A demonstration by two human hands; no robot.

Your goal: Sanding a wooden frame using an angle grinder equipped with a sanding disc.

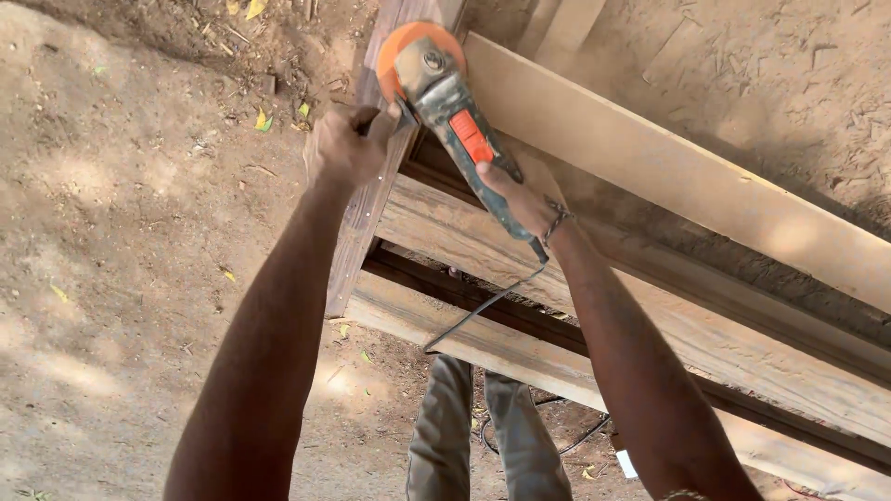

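My right hand [520,197] grips the rear body of a grey angle grinder [455,116] with an orange switch and an orange sanding disc [408,42]. My left hand [345,146] is closed around the grinder's black side handle. The disc rests on the end of a pale wooden plank [668,172] that runs off to the right. The grinder's black cord [483,306] hangs down from its tail across the boards below.
The plank lies on a frame of weathered wooden boards [650,325] with a dark gap between them. A narrow board [357,232] crosses at the left end. Bare dirt ground [121,232] with leaves and wood chips surrounds it. My trouser legs [483,436] show below.
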